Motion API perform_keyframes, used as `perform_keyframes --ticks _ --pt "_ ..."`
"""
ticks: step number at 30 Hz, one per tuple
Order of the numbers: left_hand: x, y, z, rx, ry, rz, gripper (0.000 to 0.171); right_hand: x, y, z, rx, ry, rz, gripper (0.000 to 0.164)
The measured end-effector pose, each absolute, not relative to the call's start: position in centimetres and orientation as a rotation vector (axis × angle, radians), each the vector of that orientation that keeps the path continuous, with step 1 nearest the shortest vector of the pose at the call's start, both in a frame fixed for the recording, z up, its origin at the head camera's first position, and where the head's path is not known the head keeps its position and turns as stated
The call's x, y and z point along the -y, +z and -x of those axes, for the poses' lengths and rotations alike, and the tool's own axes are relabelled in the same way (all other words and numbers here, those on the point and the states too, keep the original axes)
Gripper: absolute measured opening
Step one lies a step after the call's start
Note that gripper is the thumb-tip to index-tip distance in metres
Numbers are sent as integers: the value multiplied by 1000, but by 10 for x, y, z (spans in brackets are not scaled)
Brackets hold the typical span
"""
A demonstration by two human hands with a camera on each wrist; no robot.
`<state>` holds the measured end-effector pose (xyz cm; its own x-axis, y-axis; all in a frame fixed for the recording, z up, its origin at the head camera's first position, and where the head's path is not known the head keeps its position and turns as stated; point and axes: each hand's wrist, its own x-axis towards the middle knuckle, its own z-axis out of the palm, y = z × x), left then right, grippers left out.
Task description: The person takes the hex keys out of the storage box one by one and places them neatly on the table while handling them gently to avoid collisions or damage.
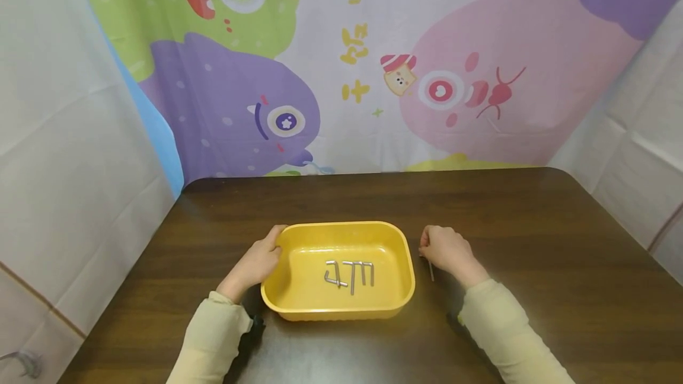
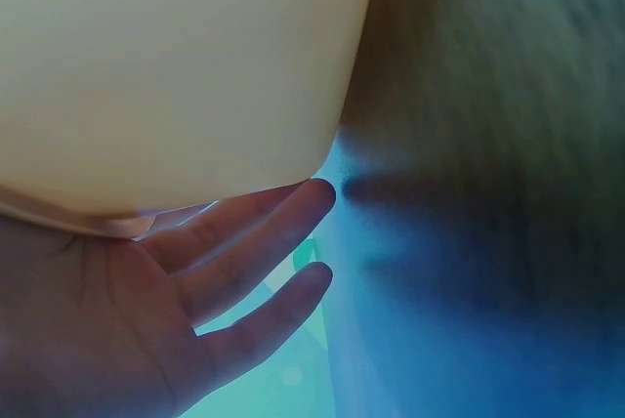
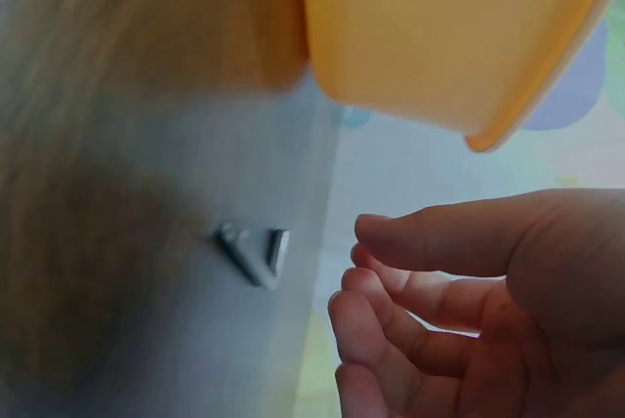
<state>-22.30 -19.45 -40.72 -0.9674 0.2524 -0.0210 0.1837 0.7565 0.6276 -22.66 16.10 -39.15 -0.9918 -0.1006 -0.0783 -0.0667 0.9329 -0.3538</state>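
Note:
My left hand [image 1: 257, 262] holds the left rim of a yellow plastic basin [image 1: 304, 298], thumb over the edge. In the left wrist view its fingers [image 2: 259, 247] spread along the outside of the basin's wall. Several L-shaped metal hex keys [image 1: 352, 277] lie on the basin floor, some overlapping. To the right of the basin, my right hand [image 1: 448, 249] is low over the table by another hex key [image 1: 431, 271], partly hidden under the fingers in the head view. In the right wrist view, thumb and fingers are bent with a gap, and this hex key [image 3: 256, 267] lies apart from them.
The dark wood table [image 1: 507, 206] extends around the basin on all sides. Behind its far edge hangs a curtain [image 1: 363, 141] with cartoon monsters, and pale sheets [image 1: 80, 135] hang at both sides.

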Motion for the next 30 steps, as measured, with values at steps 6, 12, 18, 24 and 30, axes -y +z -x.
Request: perform_keyframes --ticks 6,12,18,24,30 --pt "194 -408 223 -2850 997 -342 40 -155 -382 221 -3068 -602 196 8" --pt "193 -408 224 -2847 1005 -345 41 -140 -370 212 -3172 -708 334 5" --pt "193 -407 224 -2840 1006 -345 40 -123 -363 199 -3208 -730 555 5" --pt "194 -406 224 -2837 1008 -328 41 -102 -366 193 -3209 -682 667 3" --pt "193 -408 224 -2841 1016 -341 41 -86 -375 189 -3129 -551 751 8"
